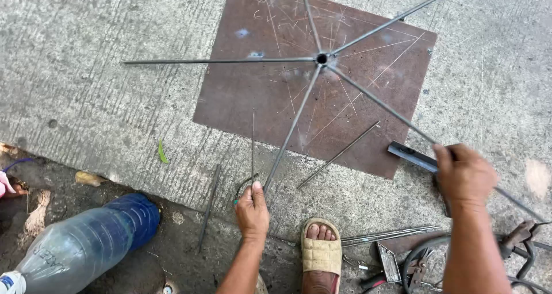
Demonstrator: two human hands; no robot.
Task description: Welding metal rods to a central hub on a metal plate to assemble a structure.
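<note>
1. Looking down from head height at a concrete floor [86,70] with a rusty brown steel plate [241,98] lying flat on it, chalk lines scratched across its face.
2. On the plate, a spoked frame [321,58] of thin steel rods – six rods fanning out from a small central ring, several reaching past the plate's edges.
3. Left hand [252,210] at the near end of the spoke pointing toward the viewer, fingers curled and pinching the tip of that rod, just off the plate's front edge.
4. Right hand [463,176] closed in a fist around a flat steel bar [411,154], laid over the lower-right spoke near the plate's corner.
5. Loose rods [339,154] not joined to the hub – one slanting on the plate, one upright near the left hand, one on the floor beside it.
6. Judged progress: hub and six spokes already joined; loose rods unattached, so more fitting seemingly left.
7. Around the edges: a sandalled foot [320,251] between the arms, a clear plastic bottle [86,245] with blue base lower left, clamps and metal scraps [402,262] lower right.
</note>
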